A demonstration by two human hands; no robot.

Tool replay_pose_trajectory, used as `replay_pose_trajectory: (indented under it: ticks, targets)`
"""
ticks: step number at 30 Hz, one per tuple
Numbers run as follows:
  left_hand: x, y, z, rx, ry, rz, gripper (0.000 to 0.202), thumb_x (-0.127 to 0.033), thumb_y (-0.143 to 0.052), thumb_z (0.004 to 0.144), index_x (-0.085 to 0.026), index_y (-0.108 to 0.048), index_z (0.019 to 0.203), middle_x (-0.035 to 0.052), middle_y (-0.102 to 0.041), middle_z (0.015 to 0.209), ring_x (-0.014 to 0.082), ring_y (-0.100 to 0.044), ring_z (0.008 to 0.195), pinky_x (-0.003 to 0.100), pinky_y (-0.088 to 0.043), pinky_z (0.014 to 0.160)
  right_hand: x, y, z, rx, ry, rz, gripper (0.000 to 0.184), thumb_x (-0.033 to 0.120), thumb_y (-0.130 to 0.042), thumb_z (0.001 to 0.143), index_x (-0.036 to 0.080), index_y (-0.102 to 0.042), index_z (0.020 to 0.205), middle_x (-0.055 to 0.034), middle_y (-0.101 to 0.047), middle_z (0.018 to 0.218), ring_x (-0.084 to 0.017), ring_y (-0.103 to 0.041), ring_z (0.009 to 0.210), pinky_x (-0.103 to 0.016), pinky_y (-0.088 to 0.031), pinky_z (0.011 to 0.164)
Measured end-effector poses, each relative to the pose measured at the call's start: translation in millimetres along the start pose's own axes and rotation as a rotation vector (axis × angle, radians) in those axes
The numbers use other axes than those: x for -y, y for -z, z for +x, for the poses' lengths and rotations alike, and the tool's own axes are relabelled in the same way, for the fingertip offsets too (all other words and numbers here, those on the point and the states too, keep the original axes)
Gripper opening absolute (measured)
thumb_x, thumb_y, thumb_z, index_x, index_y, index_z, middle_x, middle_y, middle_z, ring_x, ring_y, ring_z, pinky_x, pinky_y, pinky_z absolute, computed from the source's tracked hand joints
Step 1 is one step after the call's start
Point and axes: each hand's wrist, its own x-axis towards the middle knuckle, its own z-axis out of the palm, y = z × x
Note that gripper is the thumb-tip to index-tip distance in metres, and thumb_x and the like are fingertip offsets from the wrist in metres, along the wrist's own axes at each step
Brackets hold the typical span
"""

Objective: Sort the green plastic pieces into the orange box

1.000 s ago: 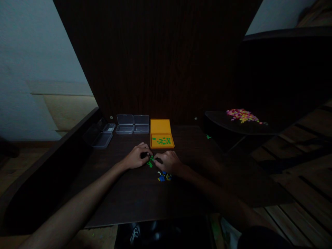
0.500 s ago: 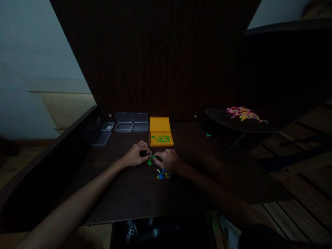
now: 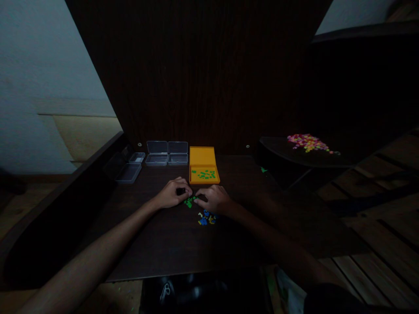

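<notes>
Bent into a loop, the thumb and fingers of my left hand (image 3: 172, 194) are pinched just left of a cluster of small green plastic pieces (image 3: 189, 203) on the dark table. Anything in that pinch is too small to make out. My right hand (image 3: 216, 199) curls in from the other side, thumb and forefinger tips close together beside the same pieces. A bit of green shows at those tips; whether it is held is unclear. Nearer me lies a small pile of blue and yellow pieces (image 3: 203, 221). Beyond the hands stands an open yellow box (image 3: 202, 156) with several green pieces in it.
Open clear plastic cases (image 3: 157, 159) stand at the back left, with another clear case (image 3: 128, 173) by the left side panel. A heap of pink and yellow pieces (image 3: 307, 142) lies on a raised shelf (image 3: 278, 148) at right. A green scrap (image 3: 263, 169) lies below it.
The green piece between my fingertips is no longer seen there, and more loose green pieces show on the table. My right hand has shifted slightly right, away from my left.
</notes>
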Motion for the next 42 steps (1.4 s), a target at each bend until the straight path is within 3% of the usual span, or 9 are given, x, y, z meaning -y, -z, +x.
replay_pose_trajectory:
  ticks: [14, 20, 28, 35, 42]
  targets:
    - [3.1, -2.0, -0.6, 0.011, -0.005, -0.028, 0.012, -0.024, -0.063, 0.085, -0.018, -0.073, 0.086, 0.0046, -0.067, 0.080, 0.0165, -0.060, 0.079, 0.028, -0.046, 0.074, 0.3, -9.2, 0.6, -0.050, 0.007, -0.012, 0.029, 0.044, -0.054, 0.089, 0.028, -0.072, 0.105, -0.0040, -0.076, 0.094, -0.021, -0.070, 0.091, -0.028, -0.047, 0.077]
    - [2.7, -1.0, -0.6, 0.029, -0.007, -0.048, 0.010, -0.023, -0.065, 0.084, -0.018, -0.073, 0.084, 0.0038, -0.066, 0.078, 0.0159, -0.060, 0.077, 0.027, -0.046, 0.072, 1.9, -10.4, 0.8, -0.025, -0.016, -0.058, 0.033, 0.046, -0.049, 0.092, 0.028, -0.070, 0.110, -0.0077, -0.075, 0.101, -0.023, -0.068, 0.096, -0.031, -0.047, 0.081]
    - [-1.0, 2.7, -1.4, 0.089, 0.002, -0.029, 0.023, -0.018, -0.064, 0.078, -0.018, -0.074, 0.098, 0.0047, -0.065, 0.084, 0.0178, -0.059, 0.083, 0.030, -0.048, 0.076, 2.3, -11.0, 1.0, -0.013, -0.040, -0.065, 0.035, 0.046, -0.047, 0.094, 0.029, -0.069, 0.115, -0.0074, -0.074, 0.103, -0.022, -0.068, 0.096, -0.031, -0.046, 0.083]
    - [0.4, 0.0, -2.9, 0.016, 0.022, -0.015, 0.021, -0.024, -0.071, 0.077, -0.018, -0.073, 0.098, 0.0054, -0.067, 0.086, 0.0174, -0.060, 0.081, 0.029, -0.050, 0.073, 4.9, -9.6, -1.2, -0.060, -0.005, -0.046, 0.034, 0.041, -0.046, 0.095, 0.025, -0.071, 0.111, -0.0082, -0.075, 0.098, -0.023, -0.068, 0.094, -0.030, -0.046, 0.078]
    - [-1.7, -0.4, -1.2, 0.024, 0.040, -0.071, 0.018, -0.031, -0.072, 0.080, -0.017, -0.075, 0.092, 0.0060, -0.070, 0.083, 0.0162, -0.062, 0.077, 0.028, -0.051, 0.071, 4.7, -9.0, -1.9, -0.065, -0.019, -0.016, 0.033, 0.041, -0.046, 0.095, 0.028, -0.071, 0.113, -0.0085, -0.075, 0.099, -0.022, -0.068, 0.095, -0.029, -0.045, 0.079]
